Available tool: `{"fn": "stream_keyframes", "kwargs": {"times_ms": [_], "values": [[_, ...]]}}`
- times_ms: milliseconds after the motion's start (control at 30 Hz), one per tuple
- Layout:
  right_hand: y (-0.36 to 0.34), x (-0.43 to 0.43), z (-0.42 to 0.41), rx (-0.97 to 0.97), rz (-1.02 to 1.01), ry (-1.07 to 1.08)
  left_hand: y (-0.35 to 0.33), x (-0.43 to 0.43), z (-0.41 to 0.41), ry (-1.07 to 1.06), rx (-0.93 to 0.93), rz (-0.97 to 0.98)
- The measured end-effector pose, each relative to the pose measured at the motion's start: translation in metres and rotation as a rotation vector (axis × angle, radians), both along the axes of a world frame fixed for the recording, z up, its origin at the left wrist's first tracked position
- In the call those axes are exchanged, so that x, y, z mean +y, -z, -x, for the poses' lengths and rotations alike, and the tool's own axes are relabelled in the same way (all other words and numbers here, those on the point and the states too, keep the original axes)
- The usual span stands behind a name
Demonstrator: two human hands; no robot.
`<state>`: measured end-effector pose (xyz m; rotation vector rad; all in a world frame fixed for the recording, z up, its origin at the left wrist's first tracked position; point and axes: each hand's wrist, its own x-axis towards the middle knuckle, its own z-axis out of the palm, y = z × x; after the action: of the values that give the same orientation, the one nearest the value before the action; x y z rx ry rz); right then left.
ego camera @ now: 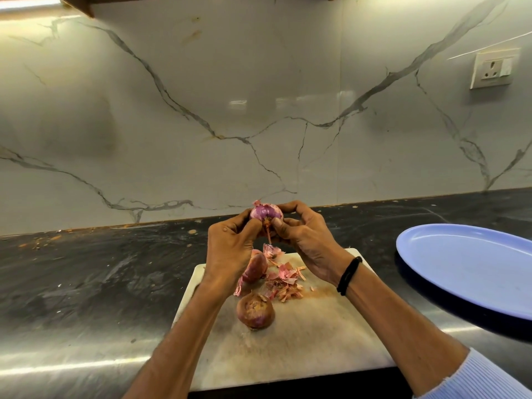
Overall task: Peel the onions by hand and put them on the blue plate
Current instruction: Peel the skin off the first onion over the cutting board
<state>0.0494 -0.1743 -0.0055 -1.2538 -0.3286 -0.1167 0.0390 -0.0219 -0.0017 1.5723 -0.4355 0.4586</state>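
purple and half-peeled, one onion (266,213) is held up above the white cutting board (302,341), the left hand (230,249) and right hand (308,240) both curled round it, thumbs pinching at its root end where a thin strip of skin hangs down. two more lie on the board: the near onion (254,311) in its brown skin and the far onion (254,267), partly hidden by the left wrist and seemingly unpeeled too, with loose peels (283,279) just beside them. the blue plate (472,269) sits on the dark table (86,283) to the right of the board, not touching it.
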Motion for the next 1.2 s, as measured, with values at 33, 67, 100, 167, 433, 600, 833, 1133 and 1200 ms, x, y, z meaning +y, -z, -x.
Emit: {"fn": "stream_keyframes", "kwargs": {"times_ms": [33, 67, 100, 167, 433, 600, 833, 1133, 1200], "values": [[0.0006, 0.0000, -0.0004, -0.001, 0.007, 0.005, 0.0004, 0.0003, 0.0003, -0.019, -0.024, -0.037], [0.0012, -0.0002, -0.0010, 0.000, 0.013, 0.010, 0.0007, 0.0006, -0.0001, -0.045, -0.045, -0.074], [0.0020, -0.0005, -0.0017, 0.000, 0.018, 0.015, 0.0010, 0.0008, -0.0003, -0.067, -0.065, -0.111], [0.0033, -0.0009, -0.0032, 0.003, 0.027, 0.023, 0.0021, 0.0016, -0.0019, -0.093, -0.088, -0.167], [0.0027, -0.0034, -0.0032, -0.028, 0.052, 0.048, 0.0031, 0.0034, -0.0047, -0.045, -0.046, -0.209], [0.0030, -0.0021, -0.0022, -0.066, 0.084, 0.052, 0.0034, 0.0022, -0.0052, -0.077, -0.050, -0.172], [0.0039, -0.0024, -0.0032, -0.087, 0.115, 0.048, 0.0069, 0.0028, -0.0091, -0.180, -0.089, -0.219], [0.0030, -0.0039, -0.0045, -0.096, 0.109, 0.065, 0.0022, 0.0023, -0.0032, -0.049, -0.056, -0.127], [0.0024, -0.0036, -0.0039, -0.101, 0.109, 0.054, 0.0019, 0.0025, -0.0032, -0.057, -0.062, -0.122]]}}
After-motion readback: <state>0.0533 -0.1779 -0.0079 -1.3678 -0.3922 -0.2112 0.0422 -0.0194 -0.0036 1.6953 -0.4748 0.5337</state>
